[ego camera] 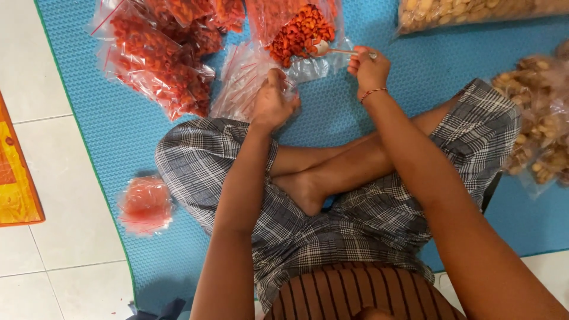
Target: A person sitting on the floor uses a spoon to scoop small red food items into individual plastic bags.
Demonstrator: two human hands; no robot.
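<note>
Two bare hands at work over a blue foam mat (379, 112), person seated cross-legged in checked shorts (207, 172).

Left hand (274, 102): fingers curled shut, pinching the top of a small clear bag (246, 83) that lies on the mat just ahead of the left knee. Bag looks thin w/ red stripes; contents cannot be made out.

Right hand (368, 70): closed round the handle of a spoon (332, 50), thumb and fingers tight on the grip end. Red thread bracelet (373, 92) on the wrist. Spoon bowl points left and sits at the edge of a heap of orange-red ring snacks (299, 29), inside an open clear bag (314, 66) just beyond both hands. Whether the bowl carries any snack: cannot tell.

Surroundings: several filled bags of the same red snacks (160, 53) piled at upper left of the mat, touching each other. One small filled packet (145, 204) lies apart, by the mat's left edge beside the left thigh. Bags of pale tan snacks (536, 118) stacked at right, near the right knee; another long one (474, 10) across the top edge. White tiled floor (53, 237) left of the mat, w/ an orange cloth (15, 178) at far left.
</note>
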